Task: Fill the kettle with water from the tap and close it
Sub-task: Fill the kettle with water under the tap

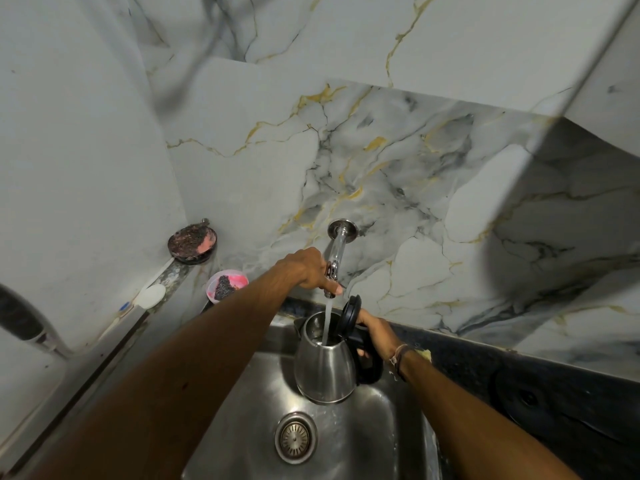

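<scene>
The left hand (pixel 306 270) is wrapped around the tap (pixel 335 261) lever, fingers curled tight on it. The right hand (pixel 375 332) grips the black handle of the kettle (pixel 325 368) and holds it up over the sink (pixel 374 427). The kettle sits right under the tap, in the middle of the view. Its black lid (pixel 349 315) stands open, tipped up toward 1 o'clock. A thin stream of water (pixel 327 320) falls from the tap straight into the kettle's mouth. The drain (pixel 295 438) is at 7 o'clock from the kettle. A pink bowl (pixel 227 284) (with a dark scrubber in it) rests at 10 o'clock on the dark tabletop (pixel 519 382). The marble wall (pixel 415 185) rises behind.
</scene>
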